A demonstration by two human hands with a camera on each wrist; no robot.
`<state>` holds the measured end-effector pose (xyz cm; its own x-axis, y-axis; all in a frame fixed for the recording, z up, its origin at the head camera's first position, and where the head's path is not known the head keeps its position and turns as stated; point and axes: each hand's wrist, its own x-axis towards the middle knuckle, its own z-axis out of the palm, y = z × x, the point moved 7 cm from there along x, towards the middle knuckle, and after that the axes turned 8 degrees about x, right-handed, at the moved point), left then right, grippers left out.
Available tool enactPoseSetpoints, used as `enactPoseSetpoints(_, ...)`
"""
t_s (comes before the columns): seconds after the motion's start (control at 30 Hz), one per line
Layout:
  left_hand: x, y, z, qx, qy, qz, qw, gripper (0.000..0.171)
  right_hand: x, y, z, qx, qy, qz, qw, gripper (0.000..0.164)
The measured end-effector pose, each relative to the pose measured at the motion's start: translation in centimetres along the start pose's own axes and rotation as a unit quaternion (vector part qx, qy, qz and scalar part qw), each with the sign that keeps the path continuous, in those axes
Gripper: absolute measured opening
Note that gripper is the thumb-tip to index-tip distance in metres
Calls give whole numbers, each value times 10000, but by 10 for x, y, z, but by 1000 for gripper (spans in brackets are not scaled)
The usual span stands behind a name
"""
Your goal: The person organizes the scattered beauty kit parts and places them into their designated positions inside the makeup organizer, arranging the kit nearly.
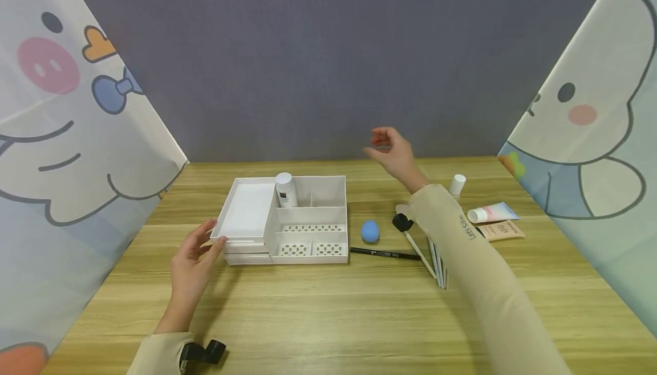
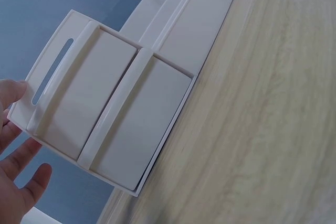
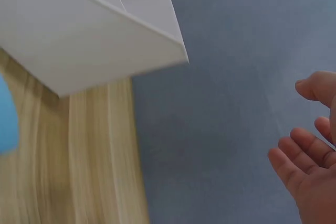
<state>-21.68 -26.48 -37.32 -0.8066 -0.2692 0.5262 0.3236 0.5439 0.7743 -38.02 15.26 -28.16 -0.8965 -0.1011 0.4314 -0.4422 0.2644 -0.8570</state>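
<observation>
A white desktop organizer point(image 1: 309, 212) with two drawers and divided compartments sits on the table. My left hand point(image 1: 192, 265) holds its front left corner, thumb at the front and fingers along the side; in the left wrist view, both drawer fronts point(image 2: 144, 124) are closed. A white bottle point(image 1: 286, 191) stands upright in a back compartment. Above the table's far edge, my right hand point(image 1: 392, 153) is in the air, fingers loosely bent and nothing held. The right wrist view shows that hand point(image 3: 315, 156) apart from the organizer's side wall point(image 3: 94, 45).
Right of the organizer lie a blue egg-shaped sponge point(image 1: 370, 231), a black pen point(image 1: 385, 254), a black-headed brush point(image 1: 402, 223) and several slim sticks point(image 1: 438, 267). Farther right are a small white bottle point(image 1: 457, 184), a blue-white tube point(image 1: 494, 212) and a beige tube point(image 1: 501, 231).
</observation>
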Motion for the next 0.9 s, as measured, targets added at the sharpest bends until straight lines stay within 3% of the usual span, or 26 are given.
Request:
enactPoseSetpoints(0.47, 0, -2, 0, 41, -60, -71, 9999, 43, -11, 9, -61, -416, 475, 466, 9969, 51)
enactPoseSetpoints(0.9, 0, 0, -1, 10, -55, -55, 10000, 42, -33, 26, -115, -1049, 673, 544, 9907, 56)
